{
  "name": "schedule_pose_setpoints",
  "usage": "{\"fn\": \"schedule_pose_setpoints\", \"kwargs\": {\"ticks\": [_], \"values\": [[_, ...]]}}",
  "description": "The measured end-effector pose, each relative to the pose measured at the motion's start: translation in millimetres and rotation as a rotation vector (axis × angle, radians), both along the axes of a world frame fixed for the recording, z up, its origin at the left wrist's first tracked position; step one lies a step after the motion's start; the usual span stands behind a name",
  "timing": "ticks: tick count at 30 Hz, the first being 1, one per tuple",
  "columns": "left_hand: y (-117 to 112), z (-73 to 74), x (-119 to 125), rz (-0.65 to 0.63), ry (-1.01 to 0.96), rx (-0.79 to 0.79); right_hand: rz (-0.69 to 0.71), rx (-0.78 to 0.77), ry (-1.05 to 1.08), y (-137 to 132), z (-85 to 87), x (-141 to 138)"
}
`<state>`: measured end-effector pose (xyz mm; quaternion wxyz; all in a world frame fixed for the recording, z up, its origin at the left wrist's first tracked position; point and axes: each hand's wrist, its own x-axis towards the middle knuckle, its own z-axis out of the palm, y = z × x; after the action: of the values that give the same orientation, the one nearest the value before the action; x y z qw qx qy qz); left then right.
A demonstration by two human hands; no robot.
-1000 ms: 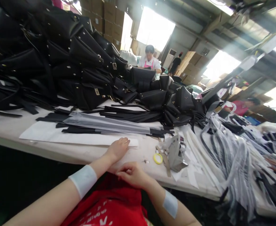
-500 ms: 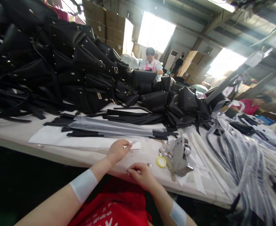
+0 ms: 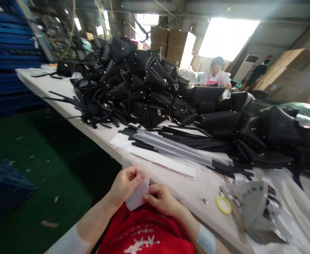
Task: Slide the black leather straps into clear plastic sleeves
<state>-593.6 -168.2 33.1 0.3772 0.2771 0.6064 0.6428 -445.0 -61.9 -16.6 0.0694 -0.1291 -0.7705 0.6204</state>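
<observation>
My left hand (image 3: 123, 186) and my right hand (image 3: 162, 199) meet just in front of my red shirt, at the near edge of the white table (image 3: 65, 106). Both pinch a small white sheet (image 3: 139, 194) held upright between them, fingers closed on its edges. On the table just beyond lie a long white paper strip (image 3: 170, 163) and black straps under clear plastic (image 3: 170, 146).
A tall heap of black handbags (image 3: 144, 81) fills the table's far side. A yellow tape ring (image 3: 223, 205) and a grey crumpled bag (image 3: 257, 208) lie to the right. Another person (image 3: 215, 73) sits beyond the bags. Green floor (image 3: 38, 158) and blue stacks (image 3: 4, 53) are at left.
My view has swung left. My left hand lifted the white sheet off the table and drew it back toward my body, where my right hand joined it.
</observation>
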Motion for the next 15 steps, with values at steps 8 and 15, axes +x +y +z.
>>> {"fn": "schedule_pose_setpoints", "kwargs": {"ticks": [8, 15], "values": [[-44.8, -5.3, -45.0, 0.272, -0.213, 0.016, 0.135, -0.012, -0.094, -24.9, 15.2, -39.2], [-62.1, -28.0, -60.6, 0.153, -0.095, -0.043, 0.006, -0.021, -0.197, -39.9, 5.0, -64.4]]}}
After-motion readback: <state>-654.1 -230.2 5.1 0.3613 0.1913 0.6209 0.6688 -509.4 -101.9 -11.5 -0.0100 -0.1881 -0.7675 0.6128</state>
